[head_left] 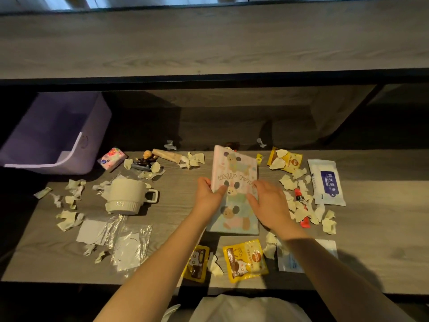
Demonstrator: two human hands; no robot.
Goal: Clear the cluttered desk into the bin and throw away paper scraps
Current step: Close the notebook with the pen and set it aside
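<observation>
Notebook (pixel 234 180) lying centre frame on desk (pixel 176 205), far end tilting up. Left hand (pixel 210 197) pinching its left edge, thumb on cover; right hand (pixel 267 204) curling fingers over right edge. Two-sided hold probably for lifting it flat toward purple bin (pixel 92 126), upper left. Paper scraps (pixel 69 219) lying scattered around, not yet collected.

A home study corner: wood-grain desk (pixel 176 214) under a shelf (pixel 209 43), mug (pixel 125 196), snack packets (pixel 245 260).
</observation>
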